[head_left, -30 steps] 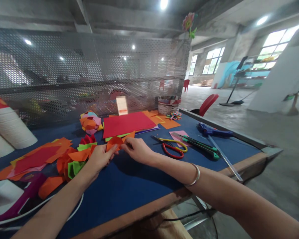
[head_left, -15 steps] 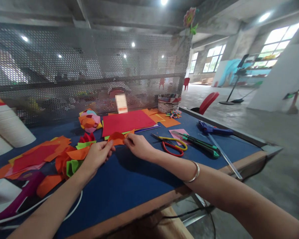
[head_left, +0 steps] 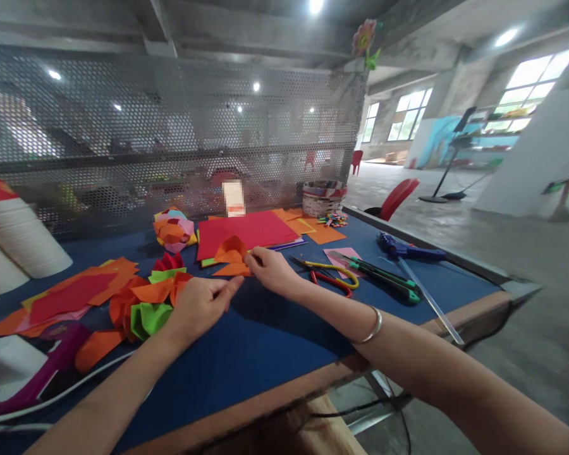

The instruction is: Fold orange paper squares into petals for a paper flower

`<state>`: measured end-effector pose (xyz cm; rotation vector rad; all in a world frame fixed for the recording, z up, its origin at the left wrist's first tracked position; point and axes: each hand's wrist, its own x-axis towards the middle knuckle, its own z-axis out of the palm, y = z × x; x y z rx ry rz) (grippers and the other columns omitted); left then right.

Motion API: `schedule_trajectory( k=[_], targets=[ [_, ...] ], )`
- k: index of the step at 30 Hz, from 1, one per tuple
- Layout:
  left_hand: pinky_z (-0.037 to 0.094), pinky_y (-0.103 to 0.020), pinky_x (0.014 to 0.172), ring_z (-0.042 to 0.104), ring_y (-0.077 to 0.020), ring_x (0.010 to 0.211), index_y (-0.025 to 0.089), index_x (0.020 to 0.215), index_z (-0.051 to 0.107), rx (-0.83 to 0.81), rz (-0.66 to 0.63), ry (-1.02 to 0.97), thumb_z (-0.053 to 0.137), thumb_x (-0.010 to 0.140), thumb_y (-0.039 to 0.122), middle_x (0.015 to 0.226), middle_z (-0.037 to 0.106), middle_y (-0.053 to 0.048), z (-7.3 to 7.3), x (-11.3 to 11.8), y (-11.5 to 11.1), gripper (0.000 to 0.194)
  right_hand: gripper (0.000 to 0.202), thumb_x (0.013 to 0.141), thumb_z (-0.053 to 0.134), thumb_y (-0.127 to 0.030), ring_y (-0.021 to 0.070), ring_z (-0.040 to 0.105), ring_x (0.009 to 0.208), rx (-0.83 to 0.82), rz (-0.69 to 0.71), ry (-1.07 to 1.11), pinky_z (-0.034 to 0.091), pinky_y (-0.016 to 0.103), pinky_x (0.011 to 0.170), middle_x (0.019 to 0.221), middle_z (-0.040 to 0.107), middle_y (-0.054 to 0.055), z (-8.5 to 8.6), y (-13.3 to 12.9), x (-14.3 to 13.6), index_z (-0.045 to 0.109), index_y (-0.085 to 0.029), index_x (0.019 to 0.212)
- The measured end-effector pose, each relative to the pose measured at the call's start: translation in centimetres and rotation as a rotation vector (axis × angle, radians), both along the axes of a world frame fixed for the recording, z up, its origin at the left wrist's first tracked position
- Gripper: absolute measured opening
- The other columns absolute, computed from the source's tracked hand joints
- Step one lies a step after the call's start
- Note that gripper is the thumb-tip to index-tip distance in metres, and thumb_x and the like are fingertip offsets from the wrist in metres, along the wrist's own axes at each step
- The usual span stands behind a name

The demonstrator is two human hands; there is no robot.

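My right hand (head_left: 275, 273) is closed in a pinch on the right edge of a folded orange paper piece (head_left: 231, 249), held in front of a red paper stack (head_left: 234, 229). A flat orange flap shows just below it. My left hand (head_left: 203, 308) is apart from that piece, with a finger stretched towards it; its other fingers are partly hidden. Left of this hand are crinkled orange paper petals (head_left: 122, 309) and a green paper petal piece (head_left: 152, 319). Scissors (head_left: 329, 275) with red and yellow handles lie right of my right hand.
On the right lie a green-black utility knife (head_left: 384, 278), a blue glue gun (head_left: 410, 248) and a clear glue stick (head_left: 431, 300). A woven basket (head_left: 323, 199) and a paper ball (head_left: 174, 229) stand at the back. Stacked white cups (head_left: 31, 243) and a purple-white device (head_left: 33, 373) are left.
My left hand has let go of the orange paper and moved right and down, a finger now extended. The paper stays in my right hand, turned more upright. The view has shifted slightly.
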<state>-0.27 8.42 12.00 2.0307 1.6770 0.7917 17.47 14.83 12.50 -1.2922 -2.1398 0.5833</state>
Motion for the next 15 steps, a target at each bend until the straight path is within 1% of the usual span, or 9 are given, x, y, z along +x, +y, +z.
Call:
schedule_trajectory(
  k=[1,3,6,10,13,15],
  targets=[
    [0.051,-0.026,0.063,0.056,-0.0091,0.061,0.015,0.077,0.061,-0.003,-0.041,0.085,0.060,0.096,0.050,0.067,0.057,0.005,0.1,0.3,-0.3,0.040,0.029,0.101,0.063,-0.038,0.0202,0.069,0.099,0.001,0.002,0.002,0.059,0.041,0.086,0.117,0.068,0.007,0.1,0.1,-0.1,0.064,-0.016,0.121],
    [0.052,-0.027,0.064,0.056,-0.0091,0.061,0.015,0.076,0.060,-0.009,-0.097,0.222,0.059,0.097,0.050,0.066,0.056,0.005,0.1,0.7,-0.7,0.041,0.029,0.101,0.063,-0.038,0.0193,0.069,0.096,0.008,0.022,0.004,0.060,0.040,0.084,0.114,0.068,0.007,0.4,0.1,-0.4,0.065,-0.016,0.119],
    [0.054,-0.028,0.068,0.059,-0.0097,0.064,0.015,0.081,0.062,-0.017,-0.120,0.352,0.056,0.099,0.049,0.070,0.060,0.004,0.2,0.9,-0.9,0.039,0.026,0.101,0.063,-0.038,0.0181,0.069,0.092,0.048,0.079,-0.001,0.060,0.038,0.082,0.109,0.070,0.006,1.3,0.2,-1.7,0.066,-0.015,0.115],
    [0.056,-0.031,0.074,0.063,-0.0108,0.072,0.015,0.085,0.064,-0.021,-0.128,0.463,0.059,0.098,0.046,0.078,0.065,0.001,0.5,0.9,-0.7,0.034,0.024,0.101,0.063,-0.037,0.0176,0.070,0.090,0.119,0.205,-0.034,0.060,0.037,0.082,0.104,0.070,0.005,3.1,0.6,-4.5,0.067,-0.015,0.109],
    [0.057,-0.032,0.077,0.065,-0.0116,0.075,0.015,0.087,0.065,-0.020,-0.156,0.511,0.059,0.098,0.046,0.081,0.067,0.001,0.6,0.9,-0.6,0.033,0.025,0.101,0.064,-0.036,0.0185,0.070,0.094,0.149,0.315,-0.082,0.060,0.039,0.084,0.109,0.070,0.005,4.2,1.3,-7.0,0.067,-0.015,0.113],
    [0.057,-0.032,0.078,0.065,-0.0119,0.076,0.016,0.087,0.065,-0.024,-0.170,0.533,0.059,0.098,0.046,0.082,0.067,0.000,0.5,0.8,-0.6,0.033,0.026,0.100,0.065,-0.036,0.0200,0.069,0.098,0.164,0.361,-0.120,0.059,0.040,0.086,0.114,0.069,0.006,4.5,1.8,-8.4,0.066,-0.015,0.117]
  ],
)
